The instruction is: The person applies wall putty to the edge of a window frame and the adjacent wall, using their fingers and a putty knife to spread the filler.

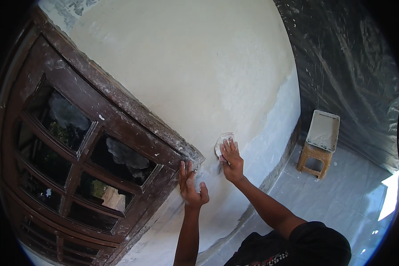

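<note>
My right hand presses a flat, whitish putty scraper against the wall, fingers laid over it. The scraper is smeared with pale coating, and much of it is hidden under the fingers. Beside the lower right corner of the brown wooden window frame, my left hand is raised with its fingers apart and nothing in it. Its fingertips are at the frame's edge; whether they touch it I cannot tell. Cream coating covers the upper wall, while a bluish-white surface shows lower down and to the right.
On the right, a tray of pale paste rests on a tan plastic stool. Dark plastic sheeting hangs behind them. Grey tiles cover the floor. Glass panes fill the window at the left.
</note>
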The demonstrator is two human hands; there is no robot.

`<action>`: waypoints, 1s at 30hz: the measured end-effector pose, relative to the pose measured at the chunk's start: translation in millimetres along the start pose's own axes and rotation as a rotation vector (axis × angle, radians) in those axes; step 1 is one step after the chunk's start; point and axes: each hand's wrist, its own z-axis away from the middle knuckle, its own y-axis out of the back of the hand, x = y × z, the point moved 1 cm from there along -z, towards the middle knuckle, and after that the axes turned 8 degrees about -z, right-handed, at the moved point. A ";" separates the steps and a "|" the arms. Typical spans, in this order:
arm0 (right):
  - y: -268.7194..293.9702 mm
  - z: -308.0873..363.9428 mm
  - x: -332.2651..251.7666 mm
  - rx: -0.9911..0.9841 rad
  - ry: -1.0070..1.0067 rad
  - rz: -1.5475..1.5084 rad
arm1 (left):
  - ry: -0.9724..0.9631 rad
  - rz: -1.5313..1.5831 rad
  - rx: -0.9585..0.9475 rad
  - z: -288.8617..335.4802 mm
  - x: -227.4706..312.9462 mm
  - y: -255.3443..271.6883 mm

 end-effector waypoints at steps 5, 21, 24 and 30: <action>6.2 46.6 -6.8 -0.085 -0.054 -0.029 | 0.002 -0.009 -0.001 -3.6 3.9 -1.8; 16.0 -37.5 -22.5 0.110 -0.013 0.039 | 0.033 -0.024 0.057 -8.4 8.8 -6.1; -7.7 40.7 -31.5 -0.015 -0.059 0.036 | 0.028 -0.035 0.050 -0.4 1.4 -4.2; 39.7 68.6 -43.9 -0.145 -0.083 -0.052 | 0.027 -0.043 0.044 0.6 0.5 -0.1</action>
